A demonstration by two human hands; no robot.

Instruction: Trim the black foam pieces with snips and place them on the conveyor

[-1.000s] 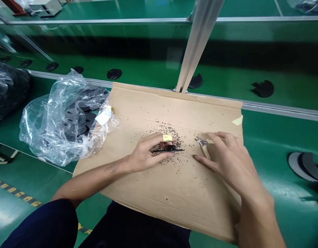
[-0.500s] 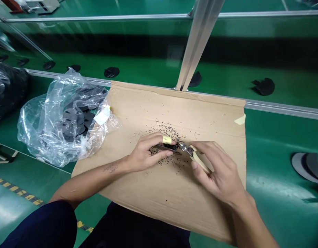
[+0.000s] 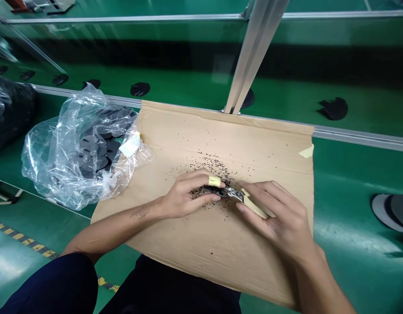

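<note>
Over the middle of a brown cardboard sheet (image 3: pixel 175 235), my left hand (image 3: pixel 191 194) pinches a thin black part (image 3: pixel 217 191) between thumb and fingers. Yellow tape wraps one of its fingertips. My right hand (image 3: pixel 276 209) is closed round pliers (image 3: pixel 252 205) with cream handles. Their metal jaws are at the right end of the black part; whether they bite on it is too small to tell. Many tiny black bits (image 3: pixel 217 165) lie scattered on the cardboard around and beneath my hands.
On the left a clear plastic bag (image 3: pixel 66 148) holds dark flat pieces, beside a darker bag (image 3: pixel 8 109). A metal post (image 3: pixel 254 56) rises behind the cardboard. Black parts (image 3: pixel 335 108) lie along the green surface beyond the rail. Round pieces (image 3: pixel 391 211) sit at the right.
The plier jaws have moved left and slightly down, up to the black part, with my right hand following. The black part now sits flatter in my left hand.
</note>
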